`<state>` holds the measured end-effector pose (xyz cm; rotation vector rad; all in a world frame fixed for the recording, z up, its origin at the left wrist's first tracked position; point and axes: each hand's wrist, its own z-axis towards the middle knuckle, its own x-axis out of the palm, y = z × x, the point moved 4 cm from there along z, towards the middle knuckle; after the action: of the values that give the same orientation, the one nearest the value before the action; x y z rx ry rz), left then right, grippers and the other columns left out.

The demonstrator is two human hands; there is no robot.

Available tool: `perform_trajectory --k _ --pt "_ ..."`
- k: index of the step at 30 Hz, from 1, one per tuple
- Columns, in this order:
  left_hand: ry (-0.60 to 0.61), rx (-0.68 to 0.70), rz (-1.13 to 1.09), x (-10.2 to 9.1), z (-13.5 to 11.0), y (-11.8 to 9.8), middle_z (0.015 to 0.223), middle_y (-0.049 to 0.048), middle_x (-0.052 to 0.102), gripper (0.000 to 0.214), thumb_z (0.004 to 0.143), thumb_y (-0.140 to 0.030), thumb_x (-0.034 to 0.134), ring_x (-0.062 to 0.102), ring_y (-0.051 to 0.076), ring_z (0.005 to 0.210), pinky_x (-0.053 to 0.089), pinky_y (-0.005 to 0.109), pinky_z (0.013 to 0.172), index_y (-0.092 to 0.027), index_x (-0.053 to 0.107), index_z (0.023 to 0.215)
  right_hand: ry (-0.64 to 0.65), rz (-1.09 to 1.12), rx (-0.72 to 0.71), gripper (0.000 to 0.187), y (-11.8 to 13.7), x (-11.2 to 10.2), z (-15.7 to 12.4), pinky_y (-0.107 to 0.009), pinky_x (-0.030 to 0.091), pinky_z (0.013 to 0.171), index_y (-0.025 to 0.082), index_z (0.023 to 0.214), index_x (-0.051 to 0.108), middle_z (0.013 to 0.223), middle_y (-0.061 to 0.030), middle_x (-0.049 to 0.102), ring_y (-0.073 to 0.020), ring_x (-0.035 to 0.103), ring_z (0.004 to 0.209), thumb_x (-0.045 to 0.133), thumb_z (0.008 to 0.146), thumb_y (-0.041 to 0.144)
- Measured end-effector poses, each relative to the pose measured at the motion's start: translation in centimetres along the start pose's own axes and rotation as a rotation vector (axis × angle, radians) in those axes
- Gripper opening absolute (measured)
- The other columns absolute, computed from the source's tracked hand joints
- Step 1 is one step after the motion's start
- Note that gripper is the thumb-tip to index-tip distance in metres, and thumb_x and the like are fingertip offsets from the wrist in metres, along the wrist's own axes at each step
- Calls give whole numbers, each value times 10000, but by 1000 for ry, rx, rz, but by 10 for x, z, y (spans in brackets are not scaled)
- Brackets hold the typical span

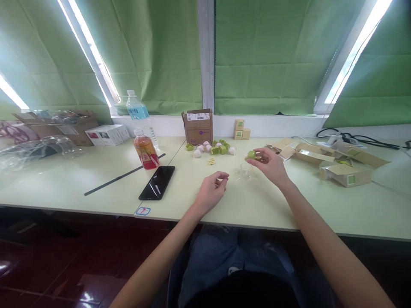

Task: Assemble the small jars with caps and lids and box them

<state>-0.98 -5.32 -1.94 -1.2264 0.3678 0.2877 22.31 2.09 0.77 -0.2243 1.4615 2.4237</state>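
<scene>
My right hand (269,164) pinches a small rounded green piece (251,155) between thumb and fingers, over the table. Just below it stands a small clear plastic cup (245,171). My left hand (212,190) rests on the table to the left of the cup, its fingers curled in towards the thumb; whether something small is inside them is hidden. Beyond the hands lies a cluster of green pieces (222,149) and pale pinkish-white round pieces (197,153). A few small yellowish bits (211,161) lie in front of that cluster.
A black phone (157,183), a red drink bottle (146,149) and a water bottle (141,117) stand or lie to the left. A brown carton (198,128) and small stacked boxes (240,130) are at the back. Opened boxes (345,173) and cables (353,137) are at the right.
</scene>
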Motion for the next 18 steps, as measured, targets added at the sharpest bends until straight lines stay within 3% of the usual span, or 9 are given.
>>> perform_trajectory --k 5,9,14,18 --pt "0 29 30 1 1 1 1031 63 744 206 947 -239 542 677 140 716 525 255 671 -186 702 1065 -13 -143 -128 511 -2 1 1 -422 573 793 213 1162 748 1029 -95 734 -227 655 843 782 781 552" --pt "1 38 49 1 1 2 1013 61 749 207 943 -232 542 677 139 712 532 254 678 -184 704 1063 32 -157 -81 613 -9 3 3 -388 551 746 214 1225 707 993 -78 712 -207 636 795 839 708 516" --pt "-1 50 66 2 1 2 1033 62 754 198 939 -226 542 679 143 716 541 261 688 -184 706 1043 124 -129 -75 444 -10 7 4 -361 520 731 219 1059 751 935 -60 713 -205 625 812 795 736 521" --pt "0 60 68 2 1 3 1038 71 758 199 936 -229 544 681 150 714 547 268 690 -185 708 1041 146 -139 -54 493 -11 7 4 -360 509 725 231 1150 750 1006 -60 716 -173 575 733 765 763 536"
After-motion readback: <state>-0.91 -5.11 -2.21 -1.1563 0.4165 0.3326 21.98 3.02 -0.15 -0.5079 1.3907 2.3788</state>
